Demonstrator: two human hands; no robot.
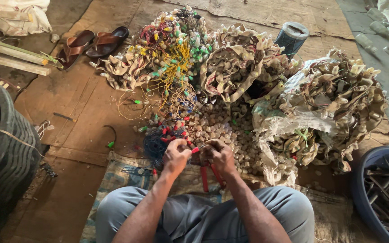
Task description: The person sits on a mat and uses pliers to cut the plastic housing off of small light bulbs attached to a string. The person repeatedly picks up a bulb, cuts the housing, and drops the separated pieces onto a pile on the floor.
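Note:
I sit cross-legged on a woven mat [113, 177]. My left hand [175, 157] pinches a small red bulb cap [195, 150] with thin wire on it. My right hand [220, 155] is closed on red-handled pliers [205, 176], whose handles hang down between my knees. The two hands almost touch. Just ahead lies a heap of small beige bulb sockets [217, 128] and a tangle of red-capped wire [169, 132]. Beyond it sit big bundles of beige light strings [239, 63] with yellow, green and red wires [172, 54].
A black tyre [5, 148] stands at left. A blue tub [381, 189] with metal rods is at right. Brown sandals [93, 44] and wooden strips [14, 56] lie at the far left. A dark mesh cylinder [292, 38] stands behind the bundles. Cardboard [68, 103] covers the floor.

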